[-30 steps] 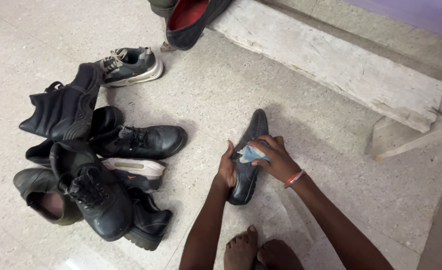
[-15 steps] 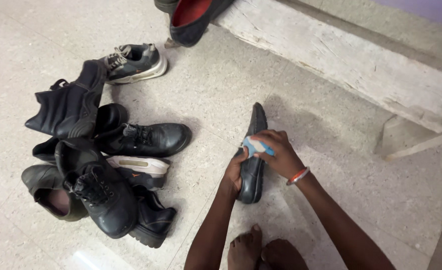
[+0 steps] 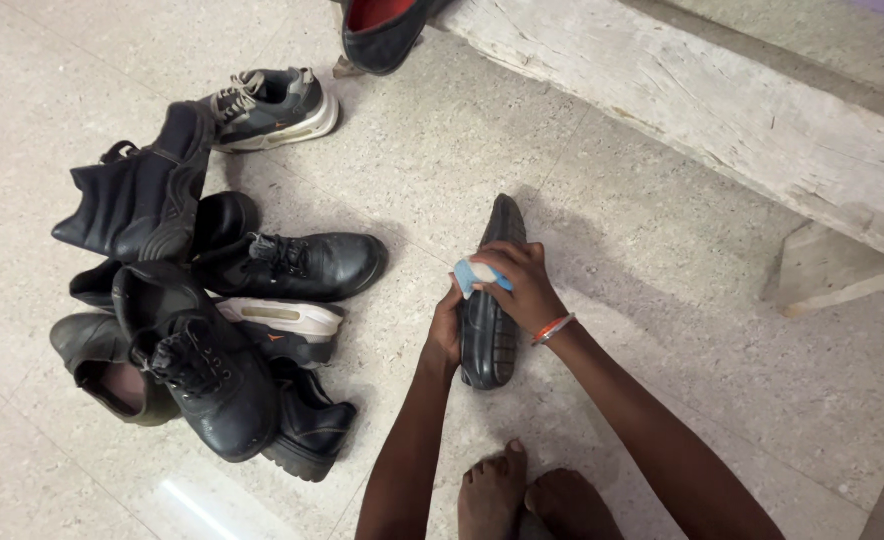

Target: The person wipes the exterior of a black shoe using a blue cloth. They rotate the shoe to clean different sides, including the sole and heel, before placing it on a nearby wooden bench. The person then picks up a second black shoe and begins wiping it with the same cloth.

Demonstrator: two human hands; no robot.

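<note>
A black shoe [image 3: 489,335] stands tipped on its side on the speckled floor, its ridged sole facing right. My left hand [image 3: 447,330] grips the shoe's left side near the heel. My right hand [image 3: 515,283] presses a small blue and white cloth [image 3: 470,273] against the shoe's upper edge. An orange and white bangle [image 3: 552,328] circles my right wrist. My bare feet [image 3: 527,495] rest on the floor just below the shoe.
A pile of black boots and shoes [image 3: 197,320] with a white-soled sneaker lies at the left. A grey sneaker [image 3: 277,105] sits further back. A dark shoe with red lining [image 3: 377,30] leans by a worn white wooden bench [image 3: 722,110] along the top right.
The shoe has turned further onto its side, showing more of its sole. My right hand with the cloth has slid left and up along the shoe's edge.
</note>
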